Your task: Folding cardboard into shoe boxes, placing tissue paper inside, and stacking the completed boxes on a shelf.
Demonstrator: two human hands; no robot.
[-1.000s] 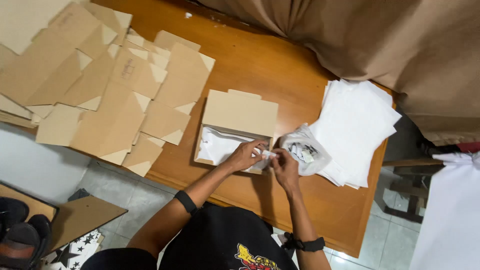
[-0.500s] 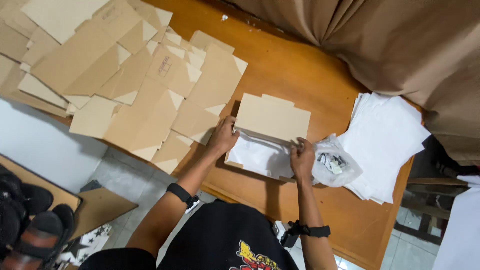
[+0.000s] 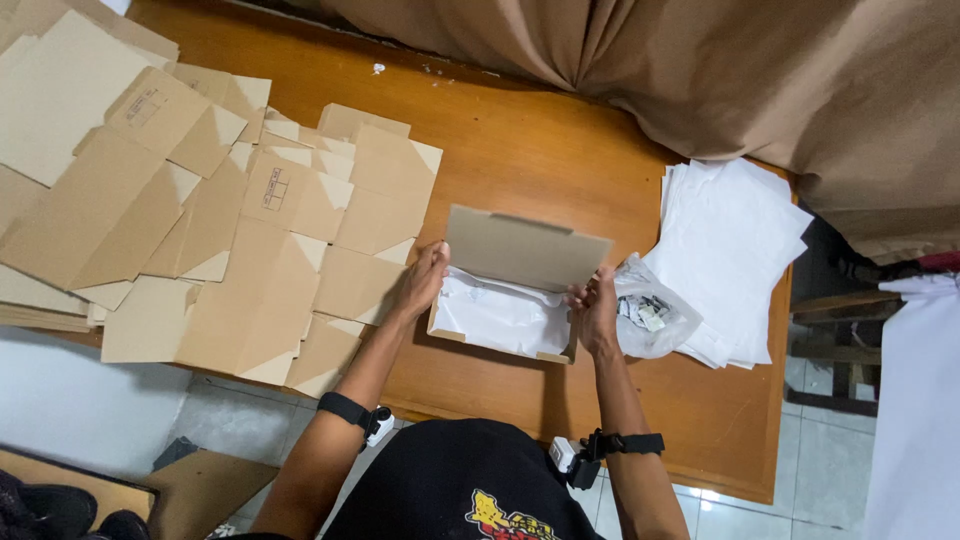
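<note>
Head view, looking down on a wooden table (image 3: 520,150). Landmark: the small cardboard box (image 3: 510,290) at the table's near middle.

- Box is open; its lid flap stands up and leans toward the far side. Inside lies a white wrapped packet (image 3: 500,318), filling most of the tray.
- Left hand (image 3: 420,285) presses against the box's left wall, fingers bent around the corner where lid meets tray. Grasping the box edge, not clenched.
- Right hand (image 3: 597,305) grips the box's right wall the same way, fingers curled over the rim.
- Just right of the box, touching the right hand's outer side: a clear plastic bag (image 3: 650,315) with small dark and white pieces in it.
- Further right of the box: a stack of white sheets (image 3: 735,250), partly under the bag.
- Left of the box: a spread of flat cardboard blanks (image 3: 200,230), overlapping, reaching the table's left end.
- Beyond the box, at the far side: brown draped cloth (image 3: 700,70).

Judgement: the step in hand looks like closing up a filled box. The next move would call for both hands folding the lid down level over the packet and seating its front flap without pinching the wrapping.
</note>
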